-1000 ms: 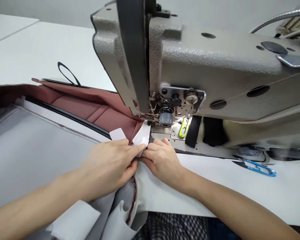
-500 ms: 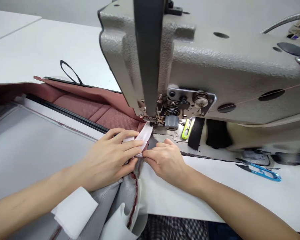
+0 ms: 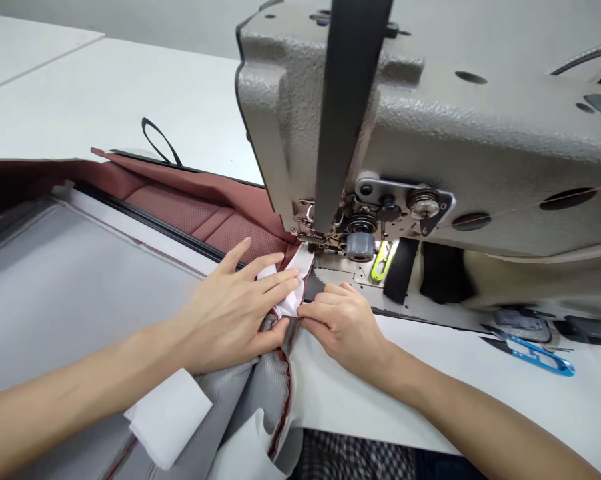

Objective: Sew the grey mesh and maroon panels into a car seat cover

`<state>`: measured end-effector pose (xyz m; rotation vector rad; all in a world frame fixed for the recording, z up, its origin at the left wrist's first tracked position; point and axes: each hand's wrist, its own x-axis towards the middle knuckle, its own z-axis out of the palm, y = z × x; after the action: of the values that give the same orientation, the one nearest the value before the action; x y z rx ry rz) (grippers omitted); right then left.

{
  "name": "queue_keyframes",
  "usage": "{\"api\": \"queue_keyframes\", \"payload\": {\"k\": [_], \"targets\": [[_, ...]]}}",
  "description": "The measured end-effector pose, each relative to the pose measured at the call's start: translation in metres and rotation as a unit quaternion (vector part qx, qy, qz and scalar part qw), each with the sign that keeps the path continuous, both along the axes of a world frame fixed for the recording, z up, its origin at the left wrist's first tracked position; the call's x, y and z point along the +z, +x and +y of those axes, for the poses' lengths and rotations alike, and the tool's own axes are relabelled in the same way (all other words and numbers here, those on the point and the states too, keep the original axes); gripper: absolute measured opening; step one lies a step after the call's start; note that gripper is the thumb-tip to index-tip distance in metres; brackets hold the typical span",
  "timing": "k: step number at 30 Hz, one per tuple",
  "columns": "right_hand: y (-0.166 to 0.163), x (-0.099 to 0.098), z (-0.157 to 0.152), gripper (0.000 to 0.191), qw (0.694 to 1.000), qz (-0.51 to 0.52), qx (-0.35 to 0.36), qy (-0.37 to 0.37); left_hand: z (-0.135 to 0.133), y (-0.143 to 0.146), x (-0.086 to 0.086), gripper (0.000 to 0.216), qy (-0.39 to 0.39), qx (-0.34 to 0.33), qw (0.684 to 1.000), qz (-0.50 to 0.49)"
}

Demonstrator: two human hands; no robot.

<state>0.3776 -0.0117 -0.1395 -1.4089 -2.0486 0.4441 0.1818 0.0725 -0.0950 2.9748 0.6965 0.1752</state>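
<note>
grey sewing machine (image 3: 480,147) upper right, red-and-grey cover (image 3: 95,287) left to lower centre, left hand (image 3: 237,310) on it, fingers spread, right hand (image 3: 344,327) just beside, finger and thumb clamped on cover edge, white strip (image 3: 304,259) under left fingertips

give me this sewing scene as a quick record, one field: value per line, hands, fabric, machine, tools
left hand: spread on the work, fingers on the white strip
right hand: pinching the fabric edge near the strip's near end
fabric: reddish perforated panel behind a grey sheet
machine: grey sewing machine, white strip leading toward its needle area
tools: yellow-green snips on the machine bed; blue snips on the white table
</note>
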Motion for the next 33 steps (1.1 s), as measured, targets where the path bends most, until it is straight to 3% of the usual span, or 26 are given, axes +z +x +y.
{"api": "queue_keyframes", "payload": {"k": [8, 16, 24, 33], "targets": [[0.007, -0.001, 0.007, 0.016, 0.999, 0.025, 0.030, 0.017, 0.003, 0.004, -0.003, 0.043, 0.003, -0.006, 1.000, -0.001], [0.016, 0.000, 0.017, 0.018, 1.000, -0.009, 0.003, 0.013, 0.011, 0.017, 0.000, 0.041, -0.018, -0.001, 1.000, 0.018], [0.016, 0.003, 0.018, 0.015, 0.998, -0.046, -0.031, 0.002, 0.016, 0.013, -0.002, 0.039, 0.025, 0.005, 1.000, 0.002], [0.022, 0.001, 0.030, 0.013, 0.997, -0.016, -0.059, -0.039, 0.028, 0.026, 0.000, 0.032, 0.001, 0.021, 1.000, 0.018]]}}
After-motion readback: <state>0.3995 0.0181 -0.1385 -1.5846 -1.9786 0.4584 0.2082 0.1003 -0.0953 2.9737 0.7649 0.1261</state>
